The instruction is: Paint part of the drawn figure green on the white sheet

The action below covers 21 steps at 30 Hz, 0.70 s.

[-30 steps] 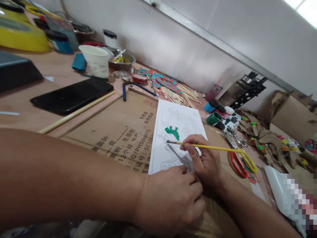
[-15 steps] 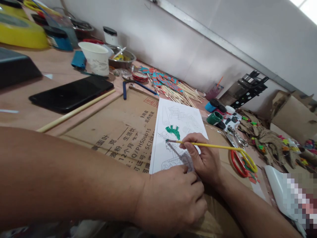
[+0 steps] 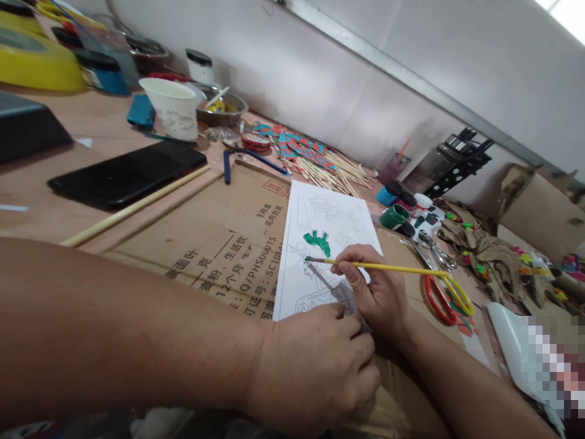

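My right hand [image 3: 375, 286] is closed around a paintbrush [image 3: 393, 267] with a yellow handle, held almost level. Its dark tip touches a line drawing on a white sheet of paper [image 3: 286, 280], just below a patch of green paint [image 3: 319, 242]. Over the near edge of the sheet lies my left hand [image 3: 315, 366], its fingers curled. Whatever those fingers may hold is hidden beneath them. Flattened cardboard [image 3: 196, 219] lies under the paper. To the right of the sheet stands an uncapped jar of green paint [image 3: 395, 216].
Scissors [image 3: 439, 299] with red and yellow handles lie beside my right forearm. Left of the sheet are a black phone [image 3: 128, 174], a wooden stick [image 3: 137, 204] and a paper cup [image 3: 173, 110]. Several thin sticks with painted pieces [image 3: 315, 155] lie behind, near a dark bottle [image 3: 445, 161].
The view has shifted slightly, so most things sit a little further left. The brush tip stays at nearly the same place on the drawing; both hands keep their hold.
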### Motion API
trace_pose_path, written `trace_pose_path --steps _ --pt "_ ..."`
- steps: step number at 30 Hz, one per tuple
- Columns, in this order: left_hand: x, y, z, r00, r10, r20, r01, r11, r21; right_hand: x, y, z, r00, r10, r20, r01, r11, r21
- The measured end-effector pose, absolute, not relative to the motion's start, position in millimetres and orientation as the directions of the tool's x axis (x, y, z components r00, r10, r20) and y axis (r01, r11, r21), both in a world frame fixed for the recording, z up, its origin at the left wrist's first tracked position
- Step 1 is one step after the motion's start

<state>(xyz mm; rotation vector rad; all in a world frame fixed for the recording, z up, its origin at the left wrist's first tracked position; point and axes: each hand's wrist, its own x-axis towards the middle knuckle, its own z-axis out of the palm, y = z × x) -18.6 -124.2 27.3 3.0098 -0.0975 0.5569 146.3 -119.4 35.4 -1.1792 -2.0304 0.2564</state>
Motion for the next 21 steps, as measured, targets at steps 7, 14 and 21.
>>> trace_pose_path --steps 7,14,21 --pt "-18.1 -124.2 28.5 0.936 -0.049 0.349 -0.075 -0.995 0.063 146.2 -116.4 32.6 -0.322 0.804 0.500 0.654 0.570 -0.497" --pt "-17.2 -121.7 27.3 0.926 -0.063 0.372 -0.099 -0.992 0.080 145.5 -115.4 33.9 -0.331 0.802 0.497 0.658 0.574 -0.488" --pt "-17.8 -123.1 28.9 0.932 -0.055 0.359 -0.084 -0.994 0.066 145.0 -115.3 33.9 -0.323 0.807 0.495 0.663 0.566 -0.490"
